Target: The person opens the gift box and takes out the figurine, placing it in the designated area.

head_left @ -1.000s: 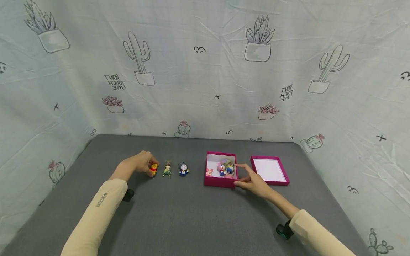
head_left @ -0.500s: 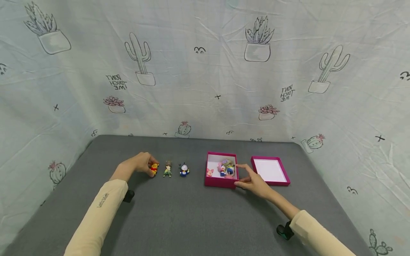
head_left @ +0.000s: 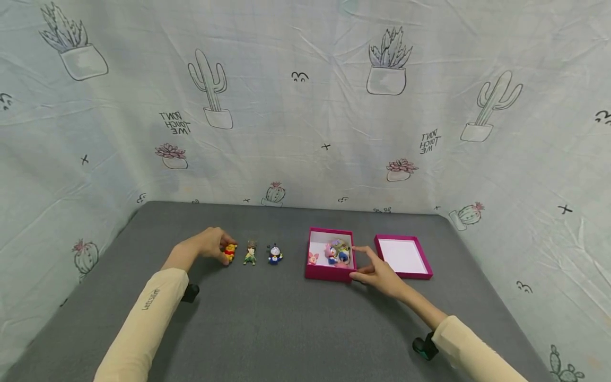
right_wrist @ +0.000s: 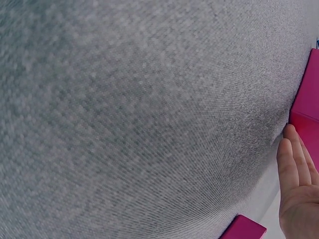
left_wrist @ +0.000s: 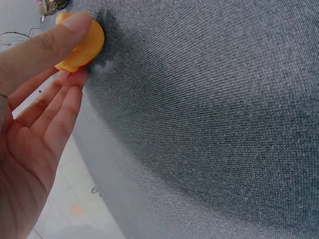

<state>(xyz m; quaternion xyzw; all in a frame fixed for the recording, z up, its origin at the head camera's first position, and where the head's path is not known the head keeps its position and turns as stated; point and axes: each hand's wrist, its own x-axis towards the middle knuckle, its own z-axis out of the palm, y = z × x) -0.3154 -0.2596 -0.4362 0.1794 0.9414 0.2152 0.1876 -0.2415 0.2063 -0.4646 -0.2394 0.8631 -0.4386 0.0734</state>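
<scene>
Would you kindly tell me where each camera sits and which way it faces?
Head: worn on the head, facing forward and down across the gray tabletop; it shows the left hand, right hand and cream sleeves.
Left wrist: on that wrist, looking at the left hand pinching the yellow figure; thumb and palm show.
Right wrist: on that wrist, looking along the tabletop, with part of the right hand beside the magenta box.
Head shares the figure with left wrist, the box with right.

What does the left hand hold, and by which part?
The yellow figure: the left hand pinches it, thumb towards its lower end, fingertips nearer its head.
</scene>
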